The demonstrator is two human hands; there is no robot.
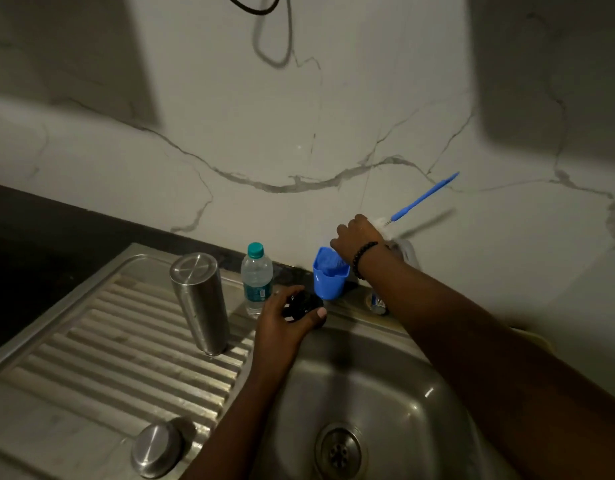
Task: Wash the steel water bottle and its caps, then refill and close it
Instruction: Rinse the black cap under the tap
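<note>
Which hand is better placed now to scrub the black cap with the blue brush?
The right hand: it already grips the blue brush beside the blue cup. The left hand holds the black cap over the sink edge, so it steadies.

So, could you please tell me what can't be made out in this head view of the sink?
- Bottle brush: its bristle end is blurred and partly hidden behind the right hand.
- Black cap: mostly covered by the left hand, so its shape is unclear.
- Tap base: the right forearm hides everything above it.
- Steel bottle: it stands base up, so its mouth is hidden.
- Blue cup: its contents are too dim to identify.
</note>
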